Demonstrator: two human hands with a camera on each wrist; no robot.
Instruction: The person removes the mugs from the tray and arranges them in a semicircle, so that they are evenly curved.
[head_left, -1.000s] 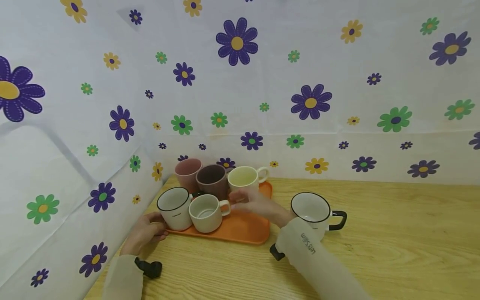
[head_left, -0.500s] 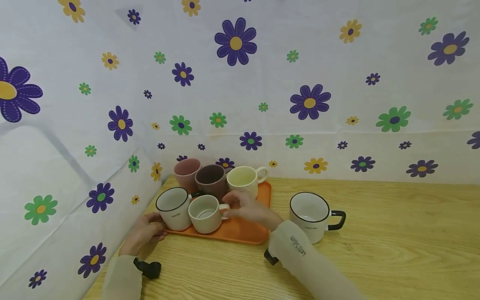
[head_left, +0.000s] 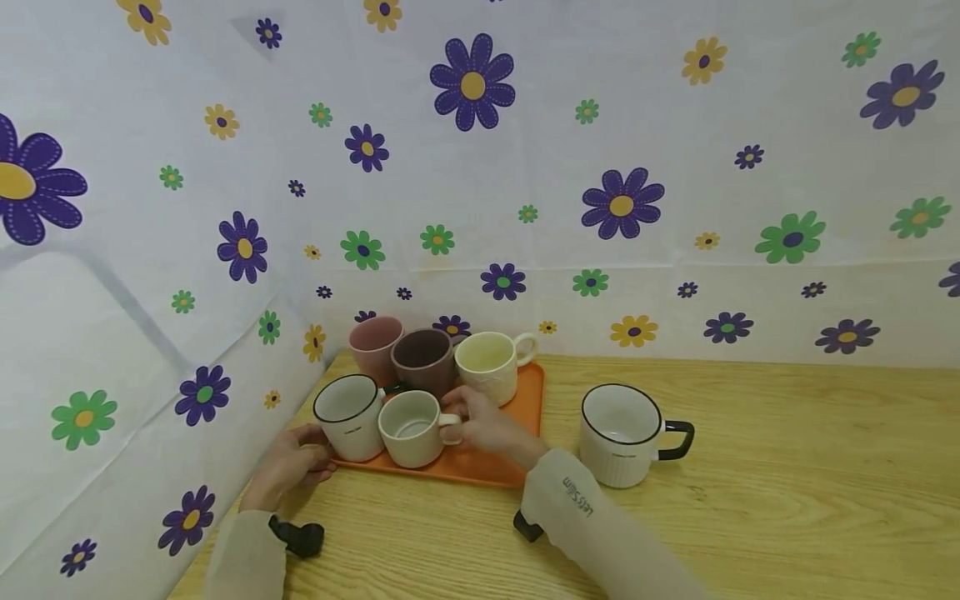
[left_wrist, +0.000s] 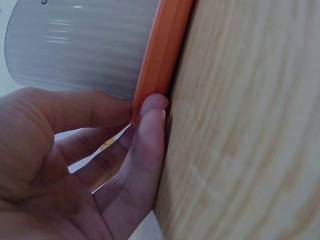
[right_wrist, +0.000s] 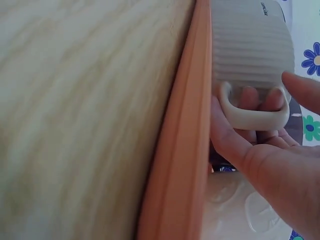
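My left hand [head_left: 288, 462] pinches the front left corner of the orange tray [left_wrist: 152, 70], right beside a white mug with a black rim [head_left: 348, 417]. In the left wrist view the thumb lies against the tray's edge near that mug's base. My right hand [head_left: 487, 425] is at the handle of a small cream cup [head_left: 408, 429] on the tray. Seen from the right wrist, two fingertips [right_wrist: 272, 100] show through the handle loop [right_wrist: 255, 119], and one upper finger stands away from it. The cup stands upright against the white mug.
Along the tray's back stand a pink mug [head_left: 375, 350], a dark mauve mug [head_left: 425, 362] and a pale yellow mug [head_left: 491, 375]. Right of the tray, another black-rimmed white mug [head_left: 618, 450] stands on the wooden table [head_left: 810, 483]. A flowered cloth [head_left: 697, 125] hangs behind.
My right hand has moved left from beside the yellow mug to the small cup's handle. The left hand has stayed at the tray's corner.
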